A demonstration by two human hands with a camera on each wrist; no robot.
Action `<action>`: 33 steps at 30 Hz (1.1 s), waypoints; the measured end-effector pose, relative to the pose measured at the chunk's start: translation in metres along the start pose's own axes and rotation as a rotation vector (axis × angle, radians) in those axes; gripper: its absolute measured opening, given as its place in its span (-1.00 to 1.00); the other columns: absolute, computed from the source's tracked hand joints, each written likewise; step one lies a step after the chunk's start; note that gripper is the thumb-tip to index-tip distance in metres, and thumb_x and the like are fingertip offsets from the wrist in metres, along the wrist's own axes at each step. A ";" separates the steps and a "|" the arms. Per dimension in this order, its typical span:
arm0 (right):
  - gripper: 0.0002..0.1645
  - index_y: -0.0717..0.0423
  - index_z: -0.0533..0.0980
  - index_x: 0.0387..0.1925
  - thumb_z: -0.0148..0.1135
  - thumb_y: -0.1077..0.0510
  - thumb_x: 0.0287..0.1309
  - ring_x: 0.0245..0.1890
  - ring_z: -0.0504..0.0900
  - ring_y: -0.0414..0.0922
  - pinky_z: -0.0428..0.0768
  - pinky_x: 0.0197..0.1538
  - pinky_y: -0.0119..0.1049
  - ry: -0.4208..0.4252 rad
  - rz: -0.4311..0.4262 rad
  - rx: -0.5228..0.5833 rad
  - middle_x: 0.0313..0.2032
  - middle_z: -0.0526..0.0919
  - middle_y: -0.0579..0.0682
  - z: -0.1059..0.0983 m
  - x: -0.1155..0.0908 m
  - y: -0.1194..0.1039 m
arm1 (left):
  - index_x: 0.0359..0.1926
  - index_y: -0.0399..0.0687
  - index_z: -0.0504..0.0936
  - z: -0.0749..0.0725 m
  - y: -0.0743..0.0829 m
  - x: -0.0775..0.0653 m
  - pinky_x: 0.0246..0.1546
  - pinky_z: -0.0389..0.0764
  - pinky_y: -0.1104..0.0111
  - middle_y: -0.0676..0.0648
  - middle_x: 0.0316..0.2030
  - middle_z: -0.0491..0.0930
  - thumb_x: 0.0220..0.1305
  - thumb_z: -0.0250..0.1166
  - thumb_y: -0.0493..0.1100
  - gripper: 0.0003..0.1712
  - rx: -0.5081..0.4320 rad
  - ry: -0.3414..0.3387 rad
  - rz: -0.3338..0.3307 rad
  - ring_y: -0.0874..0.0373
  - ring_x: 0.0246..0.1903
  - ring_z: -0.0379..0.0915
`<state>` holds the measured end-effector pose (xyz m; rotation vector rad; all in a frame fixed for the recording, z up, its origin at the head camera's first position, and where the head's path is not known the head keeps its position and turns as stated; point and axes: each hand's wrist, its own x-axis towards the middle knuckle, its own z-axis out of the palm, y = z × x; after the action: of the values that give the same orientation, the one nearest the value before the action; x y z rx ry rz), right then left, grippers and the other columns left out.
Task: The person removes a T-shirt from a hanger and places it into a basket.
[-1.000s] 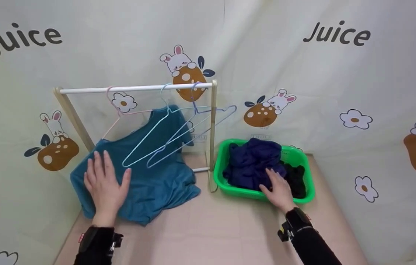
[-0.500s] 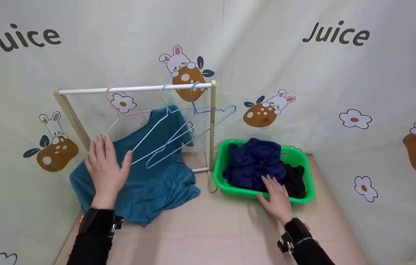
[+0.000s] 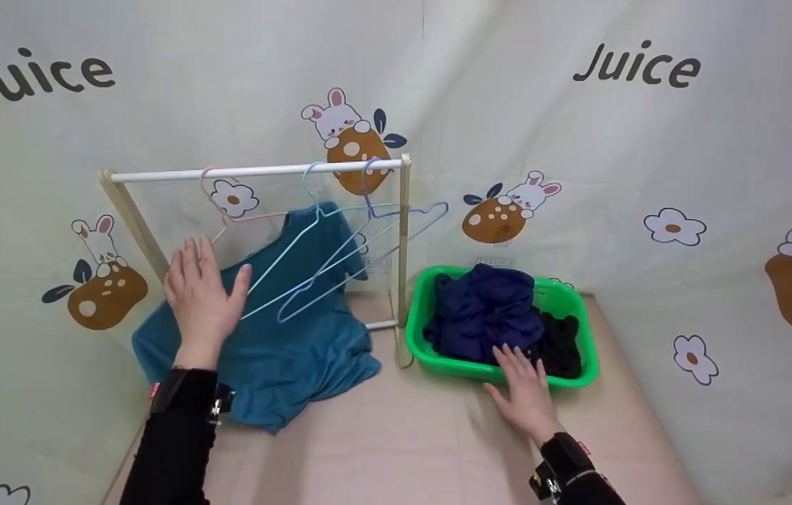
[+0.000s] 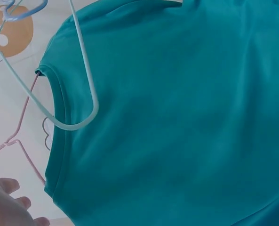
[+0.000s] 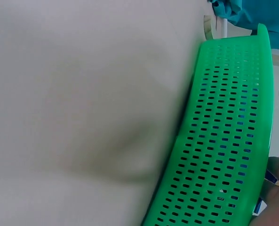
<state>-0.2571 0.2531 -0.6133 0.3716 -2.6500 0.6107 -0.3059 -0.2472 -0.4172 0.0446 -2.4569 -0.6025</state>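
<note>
A teal T-shirt point(image 3: 297, 337) hangs on a pink hanger point(image 3: 255, 217) at the left of the rack, its neckline showing in the left wrist view. My left hand point(image 3: 200, 301), fingers straight and thumb apart, is in front of the shirt's shoulder and overlaps the hanger's lower left arm in the head view. My right hand point(image 3: 525, 396), fingers extended, is at the front rim of the green basket point(image 5: 224, 132). Inside that basket lie a bunched navy garment point(image 3: 483, 308) and a black garment point(image 3: 560, 347). Both hands hold nothing.
A mint hanger point(image 3: 283, 259) and a blue hanger point(image 3: 367, 245) hang bare on the white rail point(image 3: 262, 170) of a small wooden-sided rack. The rack's right post point(image 3: 404, 266) stands beside the basket. Behind is a printed curtain point(image 3: 494, 105).
My left hand has moved up along the shirt toward the hanger. My right hand has drawn back from over the navy garment to the basket's front rim.
</note>
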 end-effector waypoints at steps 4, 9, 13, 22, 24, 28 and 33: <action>-0.17 0.14 0.36 0.38 0.40 -0.06 0.16 0.38 0.26 0.21 -0.01 0.34 0.35 0.009 -0.019 -0.019 0.34 0.39 0.20 0.003 -0.004 -0.001 | 0.55 -0.18 -0.06 -0.001 0.003 0.008 0.39 -0.34 -0.15 -0.28 0.53 -0.16 0.42 0.00 0.31 -0.04 0.000 -0.027 -0.004 -0.26 0.49 -0.32; -0.15 0.12 0.35 0.40 0.39 -0.09 0.15 0.38 0.26 0.21 -0.03 0.32 0.37 0.012 -0.053 -0.046 0.34 0.39 0.19 0.006 -0.009 -0.004 | 0.54 -0.22 -0.07 -0.003 0.008 0.015 0.40 -0.30 -0.15 -0.37 0.50 -0.10 0.43 -0.01 0.29 -0.05 -0.034 -0.060 -0.002 -0.31 0.46 -0.22; -0.14 0.09 0.35 0.40 0.41 -0.10 0.13 0.39 0.25 0.20 -0.03 0.31 0.40 0.015 -0.086 -0.061 0.35 0.39 0.19 0.008 -0.013 -0.007 | 0.54 -0.24 -0.07 -0.003 0.010 0.017 0.39 -0.25 -0.16 -0.41 0.47 -0.03 0.44 -0.03 0.30 -0.05 -0.048 -0.099 0.000 -0.35 0.42 -0.11; -0.09 -0.04 0.27 0.46 0.37 -0.17 0.15 0.44 0.16 0.18 -0.06 0.32 0.40 -0.046 -0.105 -0.098 0.43 0.26 0.13 0.006 -0.013 -0.017 | 0.54 -0.23 -0.06 -0.001 0.013 0.027 0.33 0.05 -0.20 -0.45 0.37 0.11 0.45 0.00 0.26 -0.07 -0.086 -0.128 -0.061 -0.36 0.34 0.04; -0.08 -0.03 0.26 0.47 0.35 -0.19 0.16 0.44 0.14 0.18 -0.06 0.32 0.40 -0.060 -0.110 -0.105 0.44 0.24 0.14 0.005 -0.012 -0.019 | 0.55 -0.21 -0.06 -0.002 0.015 0.029 0.30 0.13 -0.19 -0.46 0.35 0.13 0.45 0.02 0.24 -0.08 -0.112 -0.133 -0.083 -0.35 0.32 0.09; -0.08 -0.01 0.25 0.47 0.35 -0.18 0.17 0.45 0.13 0.19 -0.05 0.32 0.39 -0.070 -0.111 -0.091 0.44 0.23 0.16 0.006 -0.011 -0.022 | 0.54 -0.21 -0.03 -0.005 0.021 0.033 0.28 0.22 -0.15 -0.43 0.30 0.26 0.47 0.04 0.16 -0.14 -0.214 -0.122 -0.136 -0.31 0.26 0.21; -0.07 0.01 0.25 0.47 0.36 -0.17 0.16 0.45 0.12 0.18 -0.04 0.32 0.39 -0.079 -0.109 -0.074 0.44 0.23 0.16 0.007 -0.011 -0.025 | 0.50 -0.24 0.11 -0.011 0.034 0.038 0.12 0.43 0.00 -0.36 0.11 0.46 0.52 0.00 0.05 -0.29 -0.382 -0.068 -0.198 -0.19 0.04 0.42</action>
<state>-0.2411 0.2297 -0.6147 0.5242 -2.6972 0.4723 -0.3274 -0.2273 -0.3741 0.1171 -2.3761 -1.1670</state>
